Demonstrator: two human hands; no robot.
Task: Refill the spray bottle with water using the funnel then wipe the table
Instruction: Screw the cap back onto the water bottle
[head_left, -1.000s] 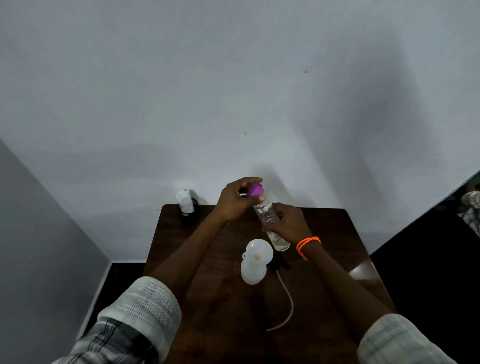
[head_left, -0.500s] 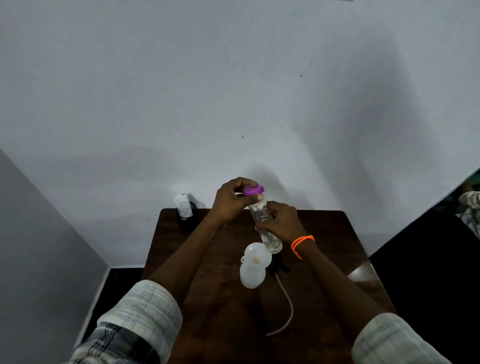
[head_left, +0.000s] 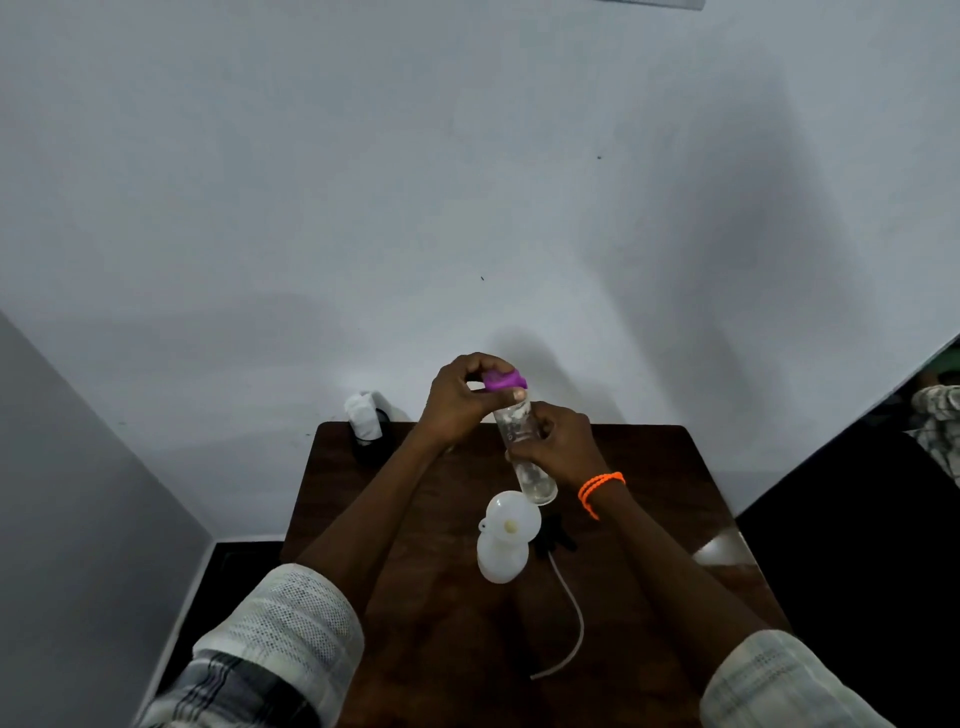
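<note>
Uncapping the water bottle (head_left: 522, 447)
Left hand (head_left: 457, 400) fingers pinch the purple cap (head_left: 504, 380); right hand (head_left: 563, 447) grips the body; next, pouring into the funnel (head_left: 511, 519) needs the cap off.

We see a purple cap (head_left: 504, 380), white funnel (head_left: 511, 518), orange bracelet (head_left: 600, 488), dark brown bench (head_left: 660, 467) and checked sleeves (head_left: 270, 654).

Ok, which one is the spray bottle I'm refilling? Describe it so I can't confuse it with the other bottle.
Start at the dark wooden table against the white wall. Near its middle stands an opaque white spray bottle with a white funnel in its neck, its black spray head lying beside it. The other is a clear water bottle with a purple cap, held up in both hands.
</note>
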